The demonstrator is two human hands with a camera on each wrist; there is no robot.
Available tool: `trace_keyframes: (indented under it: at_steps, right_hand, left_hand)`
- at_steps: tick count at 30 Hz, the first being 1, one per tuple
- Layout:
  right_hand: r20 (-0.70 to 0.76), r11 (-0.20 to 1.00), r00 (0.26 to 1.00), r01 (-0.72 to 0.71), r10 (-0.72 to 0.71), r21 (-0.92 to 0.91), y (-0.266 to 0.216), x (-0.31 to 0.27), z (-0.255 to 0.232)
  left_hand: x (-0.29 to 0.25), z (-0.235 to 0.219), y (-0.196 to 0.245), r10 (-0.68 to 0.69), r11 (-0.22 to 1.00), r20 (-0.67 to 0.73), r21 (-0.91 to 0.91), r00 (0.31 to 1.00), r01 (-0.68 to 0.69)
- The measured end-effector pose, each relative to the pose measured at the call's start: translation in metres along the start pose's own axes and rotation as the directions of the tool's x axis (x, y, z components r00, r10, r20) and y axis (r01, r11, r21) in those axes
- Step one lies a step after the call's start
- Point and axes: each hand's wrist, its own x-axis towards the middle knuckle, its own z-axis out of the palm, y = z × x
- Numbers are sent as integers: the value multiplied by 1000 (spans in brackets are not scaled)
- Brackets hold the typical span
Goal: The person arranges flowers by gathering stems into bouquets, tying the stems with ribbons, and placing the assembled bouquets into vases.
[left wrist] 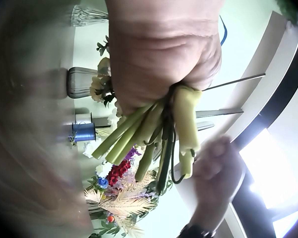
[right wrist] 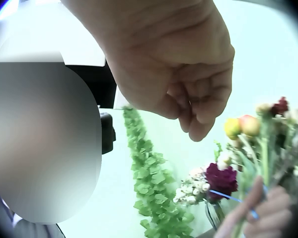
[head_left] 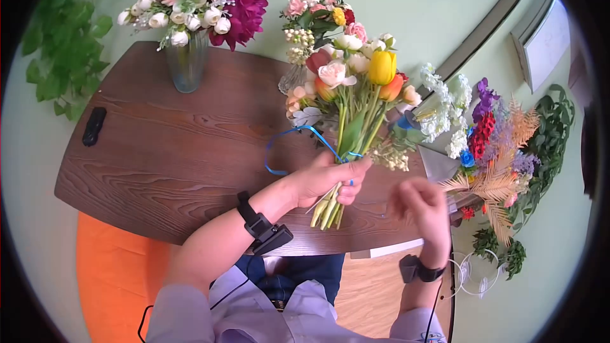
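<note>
My left hand (head_left: 333, 181) grips the stems of a bouquet (head_left: 362, 89) of tulips and pale roses, held upright over the table. A thin blue ribbon (head_left: 305, 128) passes around the stems just above the thumb, its loose part looping out to the left. Below the fist, the cut stem ends (left wrist: 139, 139) stick out in the left wrist view. To the right of the bouquet, my right hand (head_left: 422, 206) is raised, apart from the stems. In the right wrist view its fingers (right wrist: 203, 106) hang loosely curled, with nothing visible between them.
A glass vase (head_left: 186, 63) of flowers stands at the table's back left, a black object (head_left: 94, 126) near the left edge. Behind the bouquet are more flowers (head_left: 298, 38). A blue ribbon spool (left wrist: 84, 132) and mixed flowers (head_left: 492, 146) sit to the right.
</note>
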Motion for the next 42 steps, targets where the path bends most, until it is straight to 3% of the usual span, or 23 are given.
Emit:
trace_keyframes:
  at_steps: [1, 4, 5, 8, 10, 11, 14, 16, 17, 19, 20, 21, 23, 24, 25, 26, 29, 31, 33, 34, 38, 41, 42]
  right_hand:
    - [61, 991, 990, -131, 129, 35, 22, 8, 0]
    - [196, 960, 978, -127, 78, 250, 100, 34, 23]
    - [243, 972, 970, -76, 20, 223, 105, 40, 36]
    - [467, 895, 875, -305, 128, 327, 89, 52, 59]
    - [529, 783, 831, -209, -174, 586, 47, 53, 99]
    - [522, 693, 789, -177, -324, 699, 33, 60, 116]
    - [675, 805, 648, -157, -353, 572, 22, 98, 140]
    - [691, 767, 473, -50, -546, 640, 6, 108, 148]
    - [694, 764, 467, -57, -548, 642, 1, 111, 148]
    - [801, 764, 254, -249, -542, 596, -6, 115, 147]
    - [800, 770, 166, -215, -577, 600, -1, 122, 148]
    - [799, 769, 162, -216, -579, 601, 8, 126, 148]
    - [816, 766, 231, -281, -530, 578, 27, 128, 143]
    - [786, 741, 367, -290, -498, 605, 36, 123, 144]
    - [777, 741, 387, -275, -497, 612, 50, 116, 138]
    - [730, 791, 532, -168, -429, 588, 68, 109, 128]
    - [420, 912, 869, 80, -262, 402, 130, 88, 98]
    - [128, 964, 974, 154, -185, 215, 149, 79, 88]
    - [4, 922, 944, 321, -329, 215, 74, 51, 76]
    - [-47, 976, 979, 201, -198, 79, 129, 57, 65]
    - [-199, 856, 861, 385, -468, -345, 132, 45, 49]
    - [-179, 921, 908, 388, -379, 20, 110, 30, 42]
    - [-106, 958, 952, 288, -286, 5, 93, 22, 38]
  left_hand:
    - [-1, 5, 1, -5, 1000, 30, -11, 1000, 5]
    - [-2, 21, -3, -51, 996, 113, -70, 992, 59]
    - [-3, 27, -6, -56, 991, 171, -113, 984, 76]
    - [-4, 38, -13, -123, 988, 255, -61, 959, 142]
    - [-4, 48, -19, -149, 983, 304, -62, 941, 176]
    - [-4, 52, -21, -145, 981, 324, -76, 935, 179]
    - [-7, 64, -18, -136, 984, 358, -61, 924, 169]
    - [-8, 65, -22, -107, 988, 353, -70, 930, 140]
    - [-8, 65, -22, -106, 985, 378, -88, 920, 150]
    - [-12, 69, -17, -103, 982, 397, -108, 912, 157]
    - [-14, 72, -13, -83, 987, 383, -96, 920, 129]
    - [-16, 73, -9, -63, 992, 371, -83, 927, 100]
    - [-19, 69, -8, -30, 995, 396, -71, 918, 64]
    - [-19, 67, -6, -30, 995, 409, -76, 912, 67]
    - [-20, 65, -5, -34, 994, 424, -79, 905, 74]
    - [-21, 62, -6, 24, 997, 420, -71, 907, 6]
    - [-29, 66, 6, 20, 994, 402, -109, 915, 26]
    - [-35, 59, 5, -9, 983, 334, -169, 942, 69]
    - [-35, 54, 6, -57, 982, 242, -160, 969, 98]
    - [-32, 52, 5, -61, 980, 246, -171, 967, 105]
    - [-31, 40, -7, -110, 983, 131, -132, 985, 127]
    - [-30, 32, -5, -44, 999, -64, 25, 997, 46]
    - [-28, 21, -5, -6, 1000, -74, 17, 997, 7]
